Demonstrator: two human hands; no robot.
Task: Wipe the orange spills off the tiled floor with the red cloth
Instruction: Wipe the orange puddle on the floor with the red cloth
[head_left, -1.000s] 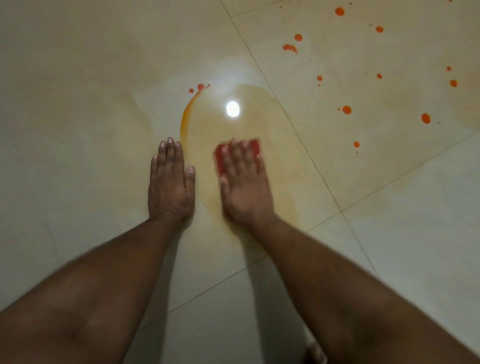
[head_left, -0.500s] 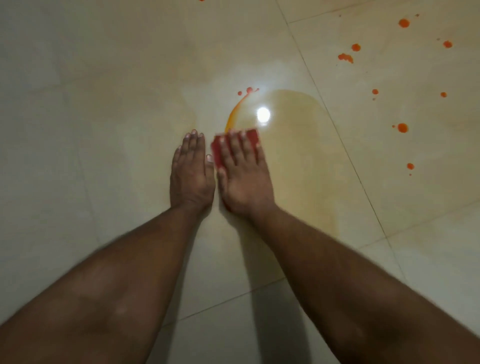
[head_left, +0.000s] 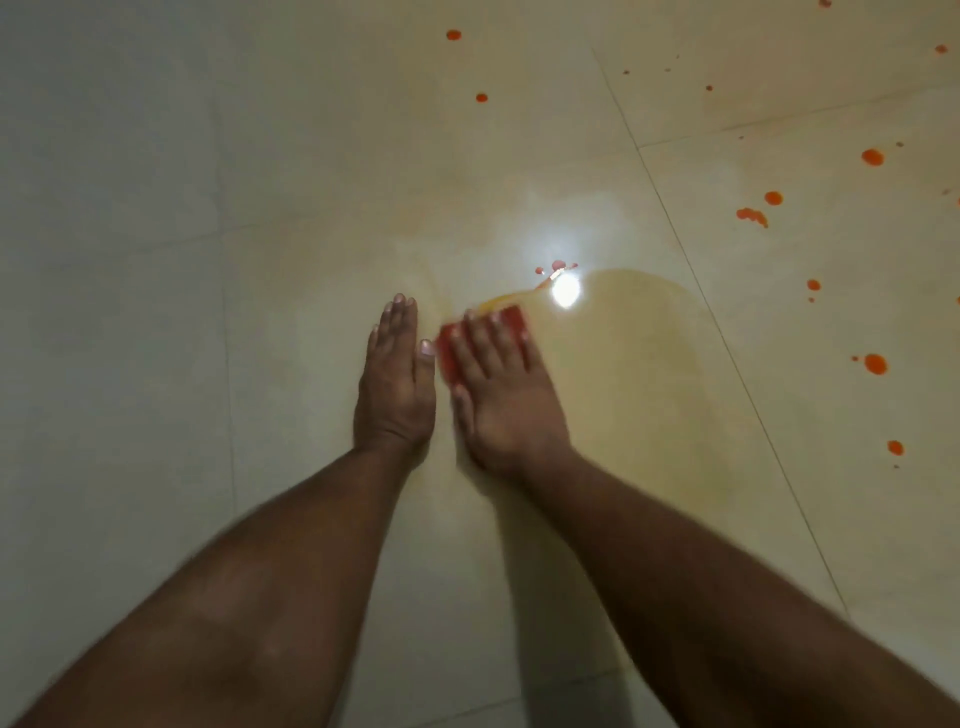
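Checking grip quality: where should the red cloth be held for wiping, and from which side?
From above, palm flat: the red cloth lies flat on the tiled floor, with no raised edge showing. The right hand covers its middle, fingers straight.

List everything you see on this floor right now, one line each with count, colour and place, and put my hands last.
glossy tiled floor: one, pale cream, fills the view
thin smeared wet film: one, pale orange, right of the hands
orange spill drops: many, bright orange, scattered upper right, a few at top centre
lamp glare: one, white, just beyond the cloth
folded red cloth: one, red, under the right fingers
left hand: one, flat on the floor beside the cloth
right hand: one, pressing flat on the cloth
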